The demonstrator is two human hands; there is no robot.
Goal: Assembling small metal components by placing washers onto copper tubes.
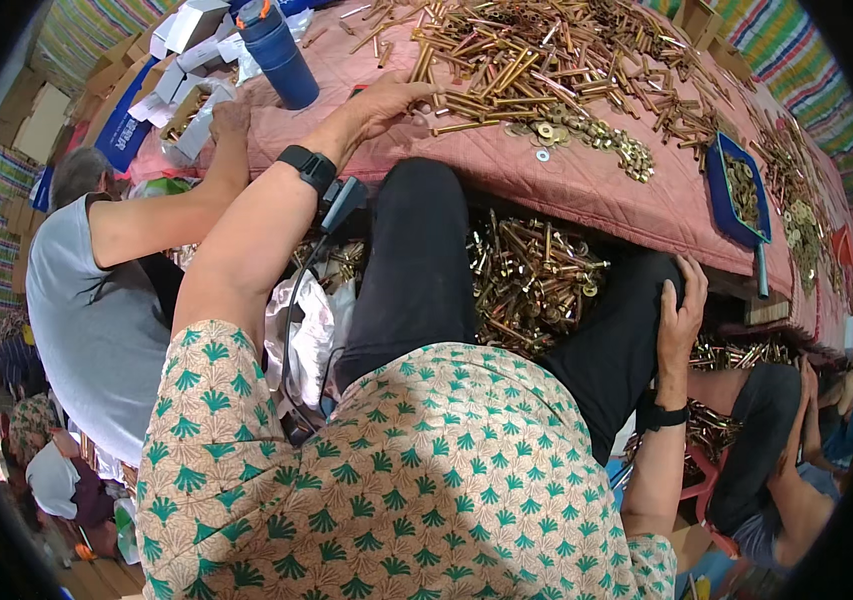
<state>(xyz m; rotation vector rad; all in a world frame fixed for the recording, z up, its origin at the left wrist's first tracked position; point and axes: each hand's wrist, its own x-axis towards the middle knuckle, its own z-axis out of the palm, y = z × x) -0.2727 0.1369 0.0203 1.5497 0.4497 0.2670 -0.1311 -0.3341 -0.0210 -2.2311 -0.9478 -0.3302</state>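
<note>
While bolts (pixel 508 75) lie, axes criss-crossed | left hand (pixel 386 104): hold unclear | right hand (pixel 681 312): spread on knee (pixel 631 285)

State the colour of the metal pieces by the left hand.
The metal pieces are golden to coppery, best in the head view.

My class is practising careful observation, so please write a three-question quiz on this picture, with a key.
1. Fill in: the wearer's right hand rests on the wearer's ____.
2. True or false: a blue bottle stands on the pink cloth.
3. The left hand is nearest to: A) long metal pieces; B) the blue tray; C) the white boxes.

Key: 1. right leg; 2. true; 3. A.
</note>
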